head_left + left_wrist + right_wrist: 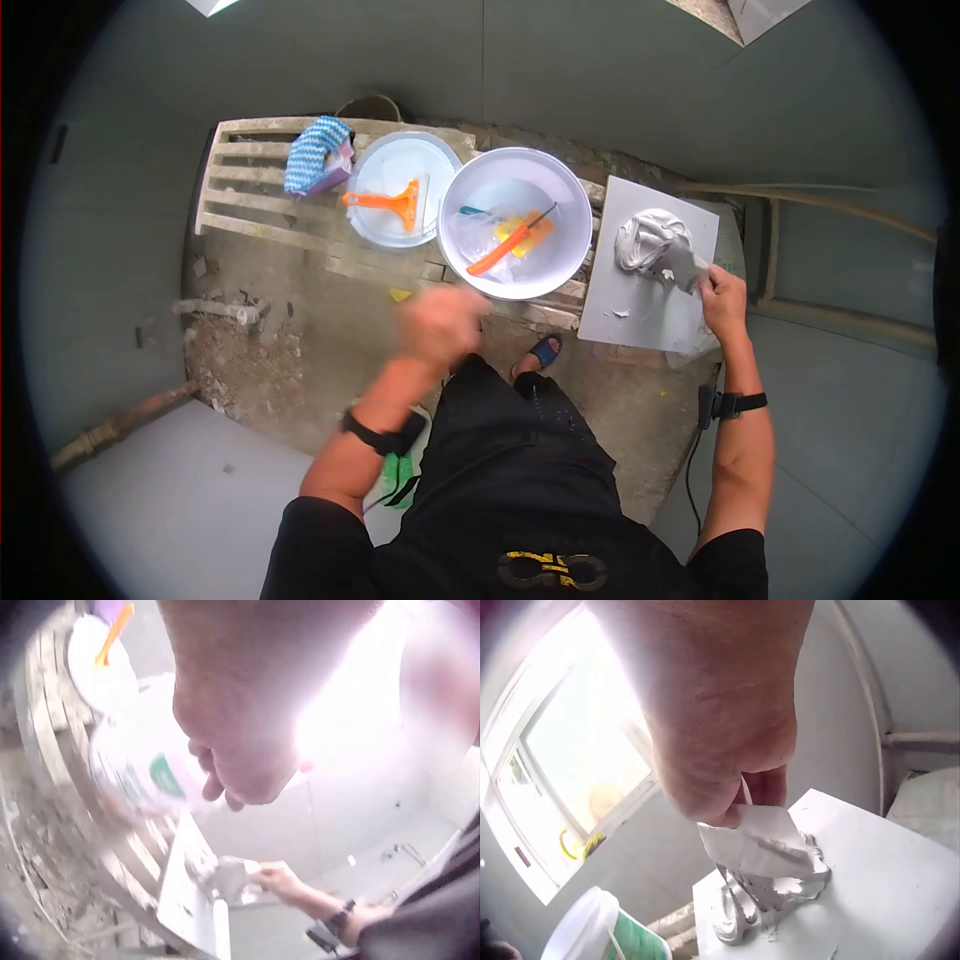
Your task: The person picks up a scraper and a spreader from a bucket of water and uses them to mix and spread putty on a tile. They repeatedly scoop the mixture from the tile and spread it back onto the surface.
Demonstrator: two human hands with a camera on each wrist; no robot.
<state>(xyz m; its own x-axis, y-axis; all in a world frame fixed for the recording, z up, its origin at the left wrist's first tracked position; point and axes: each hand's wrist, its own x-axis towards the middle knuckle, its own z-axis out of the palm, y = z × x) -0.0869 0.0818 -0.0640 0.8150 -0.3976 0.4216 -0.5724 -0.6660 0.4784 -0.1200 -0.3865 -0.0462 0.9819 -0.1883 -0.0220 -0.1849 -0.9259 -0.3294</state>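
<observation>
My right hand (724, 298) pinches a flat grey scraper (684, 266), its blade against a mound of grey-white paste (645, 238) on a pale board (610, 285). The right wrist view shows thumb and fingers of the right hand (727, 761) on the scraper's upper edge (754, 829), with paste (739, 904) below the blade. Blurred in the head view, my left hand (440, 325) is in the air in front of the bucket, apart from it. Loosely curled fingers show on the left hand (236, 761) in the left wrist view, with nothing seen in them.
A white bucket (455, 215) holds an orange-handled tool (497, 252) and a yellow item. Left of it, an orange scraper (395, 203) lies on a round lid (375, 165). A blue-white patterned cloth (312, 155) lies farther left on the slatted wooden platform (240, 210).
</observation>
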